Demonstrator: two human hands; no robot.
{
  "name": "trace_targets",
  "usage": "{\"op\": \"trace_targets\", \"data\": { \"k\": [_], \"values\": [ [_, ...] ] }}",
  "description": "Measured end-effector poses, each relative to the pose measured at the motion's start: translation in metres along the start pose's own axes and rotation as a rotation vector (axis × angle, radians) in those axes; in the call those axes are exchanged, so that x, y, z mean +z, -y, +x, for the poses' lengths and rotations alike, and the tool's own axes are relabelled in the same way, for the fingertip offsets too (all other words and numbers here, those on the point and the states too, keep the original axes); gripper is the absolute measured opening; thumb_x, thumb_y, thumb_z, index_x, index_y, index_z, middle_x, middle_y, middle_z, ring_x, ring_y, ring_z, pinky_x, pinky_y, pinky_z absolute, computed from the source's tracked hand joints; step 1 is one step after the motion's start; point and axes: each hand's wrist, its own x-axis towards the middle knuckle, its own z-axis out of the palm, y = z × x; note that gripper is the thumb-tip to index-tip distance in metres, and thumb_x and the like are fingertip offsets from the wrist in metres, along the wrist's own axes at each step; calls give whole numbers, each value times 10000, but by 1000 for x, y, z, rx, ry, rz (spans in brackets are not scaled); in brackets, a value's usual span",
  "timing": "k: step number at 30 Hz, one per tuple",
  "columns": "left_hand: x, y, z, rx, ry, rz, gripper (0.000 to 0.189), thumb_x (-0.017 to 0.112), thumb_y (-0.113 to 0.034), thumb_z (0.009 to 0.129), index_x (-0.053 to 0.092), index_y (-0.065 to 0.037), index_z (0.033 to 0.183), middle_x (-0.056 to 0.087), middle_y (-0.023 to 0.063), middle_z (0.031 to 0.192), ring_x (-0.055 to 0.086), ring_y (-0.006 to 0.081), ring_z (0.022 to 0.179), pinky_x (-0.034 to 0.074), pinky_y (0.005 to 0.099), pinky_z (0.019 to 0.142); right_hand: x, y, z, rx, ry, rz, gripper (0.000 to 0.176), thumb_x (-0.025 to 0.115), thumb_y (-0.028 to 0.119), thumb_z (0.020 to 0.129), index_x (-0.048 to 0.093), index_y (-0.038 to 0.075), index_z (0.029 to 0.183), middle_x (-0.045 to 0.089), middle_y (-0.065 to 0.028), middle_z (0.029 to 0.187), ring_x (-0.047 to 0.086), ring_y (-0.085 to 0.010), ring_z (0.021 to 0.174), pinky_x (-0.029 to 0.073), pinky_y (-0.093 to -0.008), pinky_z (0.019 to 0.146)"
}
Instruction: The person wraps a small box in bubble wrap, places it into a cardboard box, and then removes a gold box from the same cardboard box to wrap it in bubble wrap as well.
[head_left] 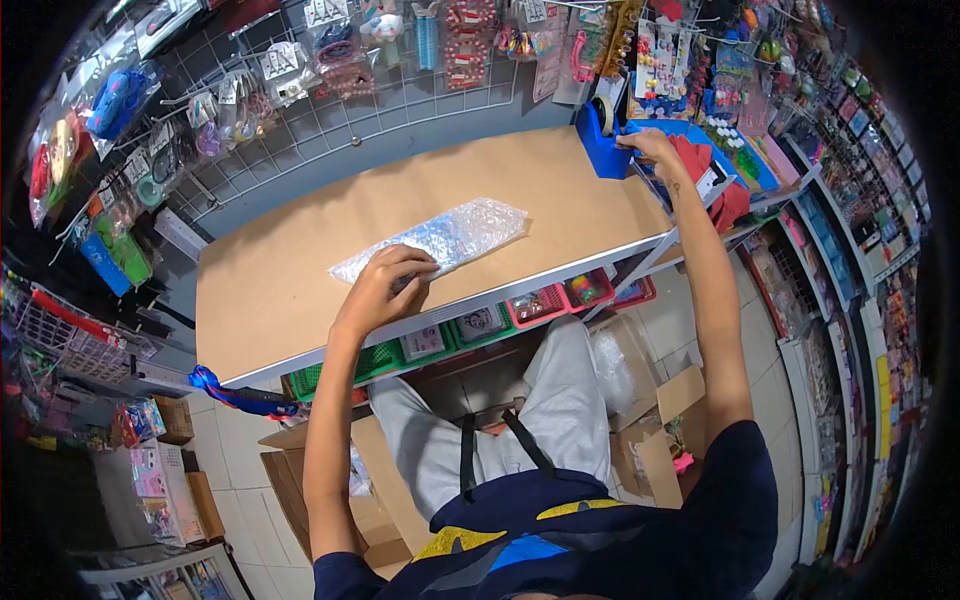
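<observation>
A bubble-wrapped package [465, 232] with something blue inside lies slantwise on the brown tabletop [270, 290]. My left hand [385, 285] rests on its near left end, fingers bent over the wrap and the table. At the table's far right corner stands a blue tape dispenser [602, 148] with a roll of tape. My right hand [652, 148] reaches to the dispenser's right side, its fingers closed at the tape end. Whether a piece of tape is between those fingers is too small to tell.
Wire racks [440, 103] of hanging packets rise behind the table. Blue trays [755, 165] and red cloth [705, 180] are at its right. Green baskets [380, 357] and pink baskets [537, 305] sit beneath. Open cardboard boxes [650, 455] stand on the floor beside my legs.
</observation>
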Motion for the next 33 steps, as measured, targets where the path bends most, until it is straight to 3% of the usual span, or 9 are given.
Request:
{"op": "trace_targets", "data": {
  "k": [3,8,12,15,22,26,29,32,33],
  "values": [
    [-1,1,0,6,-4,-11,206,663,-22,824,747,-21,1012,706,129,1057,653,318,1033,505,424,947,-1,34,-25,244,-96,57,426,811,367,793,766,23,1039,735,-59,1131,620,-278,1098,447,-512,922],
    [-3,-2,1,8,12,-15,222,661,-31,827,746,-20,1031,705,132,1073,651,320,1037,505,420,948,-24,4,25,46,80,-196,487,820,469,773,760,55,1022,707,-91,1122,615,-301,997,486,-458,877],
    [-2,0,-1,1,6,-26,226,653,-39,837,745,-22,1042,705,138,1089,650,324,1039,506,418,946,-15,12,-20,46,-73,-174,483,821,450,779,752,23,995,675,-122,964,600,-254,927,467,-397,758],
    [-2,-1,-2,-7,-2,-32,226,647,-41,844,745,-26,1047,705,143,1100,649,326,1048,511,418,942,-1,19,-57,39,-164,-157,494,848,370,738,759,-26,1019,721,-121,966,641,-225,941,481,-399,867],
    [-3,-2,-1,-36,14,-45,230,645,-36,849,747,-21,1055,705,153,1120,650,330,1062,520,412,941,25,-23,-61,-170,-216,164,250,798,295,837,778,46,841,582,26,668,490,-86,616,408,-257,656],
    [-4,-5,0,-58,14,-62,221,646,-40,854,744,-5,1049,711,162,1109,662,337,1048,526,411,933,33,-43,-49,-283,-278,149,252,798,286,840,777,35,853,688,-60,804,626,-156,798,463,-293,807],
    [-3,-4,2,-48,7,-41,210,649,-59,871,742,2,1049,715,170,1105,671,338,1045,527,412,935,42,-57,-37,-373,-437,29,235,792,245,852,775,15,895,670,-221,1240,534,-302,1317,344,-353,1117],
    [-3,-2,1,-62,2,-27,199,673,-98,900,738,14,1051,729,170,1082,684,332,1035,533,407,931,44,-64,-45,-481,-485,-61,238,792,242,850,774,12,909,650,-246,1276,528,-340,1325,328,-381,1143],
    [-1,-3,-1,-49,3,-25,197,678,-99,899,738,17,1047,731,169,1079,685,333,1031,535,407,925,44,-72,-45,-574,-529,-49,226,809,254,827,786,36,883,705,-213,1182,554,-350,1293,365,-423,1119]
  ]
}}
